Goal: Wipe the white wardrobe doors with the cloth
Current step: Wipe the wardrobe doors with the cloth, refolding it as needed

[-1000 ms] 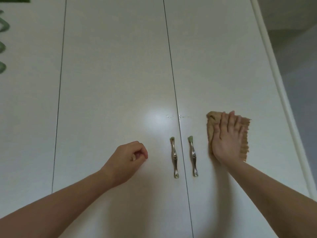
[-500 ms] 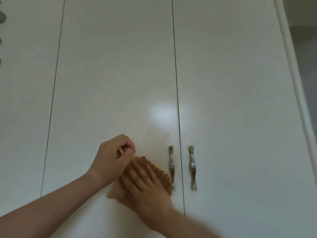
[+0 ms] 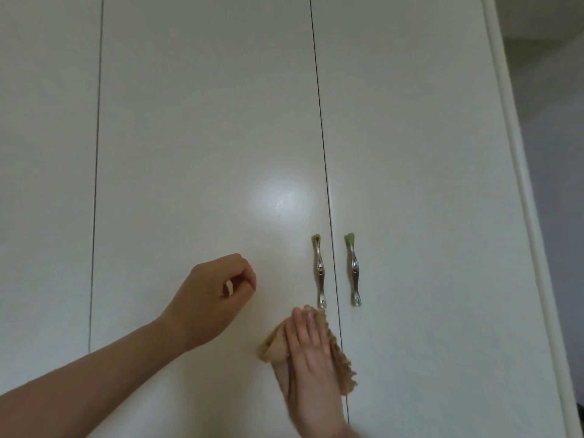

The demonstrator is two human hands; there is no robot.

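Low on the middle door (image 3: pixel 205 121), just under the tip of the left handle (image 3: pixel 319 271): cloth (image 3: pixel 275 346), pinned flat beneath the right hand (image 3: pixel 311 371), fingers (image 3: pixel 308 336) straight and together, pressing rather than gripping. Frilled right edge of the cloth lapping over the dark seam (image 3: pixel 325 184) onto the right door (image 3: pixel 410 121), below and left of the right handle (image 3: pixel 353 269). Apart to the left, left hand (image 3: pixel 211 298) raised close to the same door, fingers curled in with thumb against forefinger, holding nothing. Open panel all round for sweeping: broad white above both hands up past the glare (image 3: pixel 279 200), more across the right door out to the raised frame (image 3: pixel 518 184) beside the grey wall (image 3: pixel 556 184), more again leftward past a second seam (image 3: pixel 96 184) onto the left door (image 3: pixel 47 153). Only two obstacles near the cloth, both handles, standing proud either side of the seam. Against half a second ago: cloth and right hand shifted right, from beside the left hand's knuckles to beneath the left handle; hands then overlapping in view, now with door showing between. Against a second ago: cloth gone from the right door, beyond the handles, over to the middle door; left hand curled alike throughout.
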